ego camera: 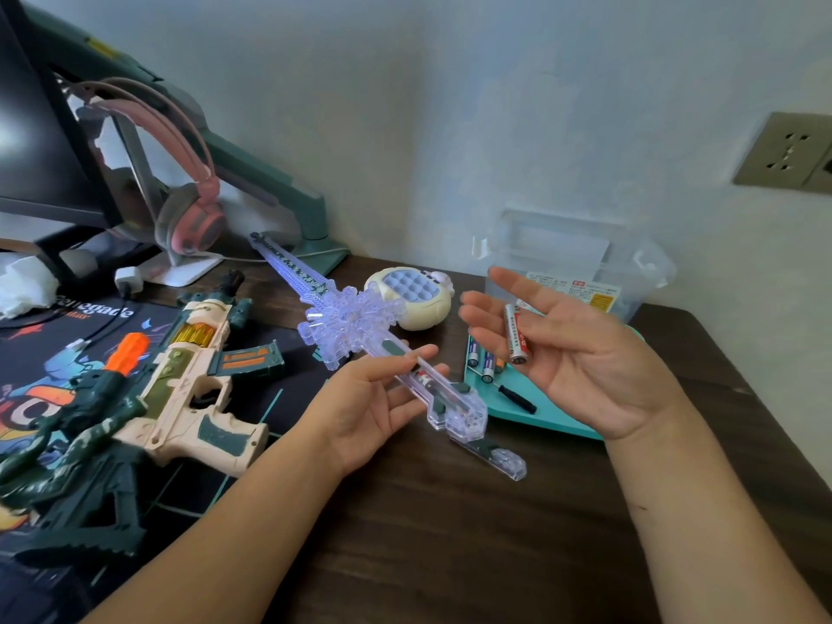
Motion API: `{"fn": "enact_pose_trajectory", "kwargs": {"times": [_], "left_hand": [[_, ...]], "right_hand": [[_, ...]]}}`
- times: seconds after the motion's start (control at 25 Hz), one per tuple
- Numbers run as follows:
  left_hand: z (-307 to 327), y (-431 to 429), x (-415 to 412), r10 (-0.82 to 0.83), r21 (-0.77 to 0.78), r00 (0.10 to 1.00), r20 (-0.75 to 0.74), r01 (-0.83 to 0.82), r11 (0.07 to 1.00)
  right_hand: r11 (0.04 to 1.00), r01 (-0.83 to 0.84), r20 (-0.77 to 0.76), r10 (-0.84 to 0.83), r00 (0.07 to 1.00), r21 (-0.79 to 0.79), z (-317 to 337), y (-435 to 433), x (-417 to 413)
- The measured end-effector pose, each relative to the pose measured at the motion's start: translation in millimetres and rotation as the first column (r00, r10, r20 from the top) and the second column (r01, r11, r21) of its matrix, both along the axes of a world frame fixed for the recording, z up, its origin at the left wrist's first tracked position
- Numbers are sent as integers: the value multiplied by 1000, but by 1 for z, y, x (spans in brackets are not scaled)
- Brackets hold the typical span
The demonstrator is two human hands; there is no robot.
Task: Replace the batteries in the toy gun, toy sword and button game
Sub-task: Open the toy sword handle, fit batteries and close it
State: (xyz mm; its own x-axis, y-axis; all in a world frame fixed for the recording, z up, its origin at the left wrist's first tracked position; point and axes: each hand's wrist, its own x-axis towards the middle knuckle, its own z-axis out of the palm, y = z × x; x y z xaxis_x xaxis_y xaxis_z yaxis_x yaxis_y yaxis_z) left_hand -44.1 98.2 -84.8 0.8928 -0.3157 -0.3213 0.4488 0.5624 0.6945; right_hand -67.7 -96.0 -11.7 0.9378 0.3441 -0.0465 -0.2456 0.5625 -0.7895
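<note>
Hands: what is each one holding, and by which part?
The left hand holds the toy sword by its handle; a battery lies across the open right hand.

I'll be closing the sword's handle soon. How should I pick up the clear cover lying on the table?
Pinch the clear cover across its two long edges, coming from above, near its rounded end. It lies flat on the table, long and narrow, and that end points away from the toy sword, so fingers have room on both sides.

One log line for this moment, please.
left hand holds toy sword | compartment open, one cell inside | right hand open, battery resting on it | cover on table
</note>
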Motion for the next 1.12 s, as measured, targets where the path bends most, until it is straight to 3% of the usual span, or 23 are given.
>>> {"fn": "enact_pose_trajectory", "kwargs": {"times": [0.2, 0.44, 0.56, 0.68, 0.76, 0.84, 1.0, 1.12], "left_hand": [[0, 0, 1, -14, -25, 1000, -5, 14, 1000], [1, 1, 0, -13, -25, 1000, -1, 13, 1000], [1, 1, 1, -17, -34, 1000, 1, 17, 999], [2, 1, 0, -26, -39, 1000, -10, 26, 999], [2, 2, 0, -28, -37, 1000, -14, 27, 999], [0, 3, 1, -19, -35, 1000, -15, 18, 999], [0, 3, 2, -31, -25, 1000, -3, 31, 999], [1, 3, 1, -46, -10, 999, 0, 46, 999]], "right_hand": [[975, -92, 11, 92, 996, 202, 1, 3, -1], [983, -15, -84, 31, 996, 184, 2, 10, -3], [994, 109, -86, -107, 991, 19, 1, 14, -1], [961, 172, 69, -161, 985, -217, -3, 15, -1], [877, 241, 217, -162, 963, -415, -4, 18, -3], [717, 331, 338, -140, 931, -614, -5, 20, -5], [601, 306, 390, 10, 921, -738, -5, 23, -10], [459, 295, 388, 122, 913, -838, -2, 23, -11]]}}
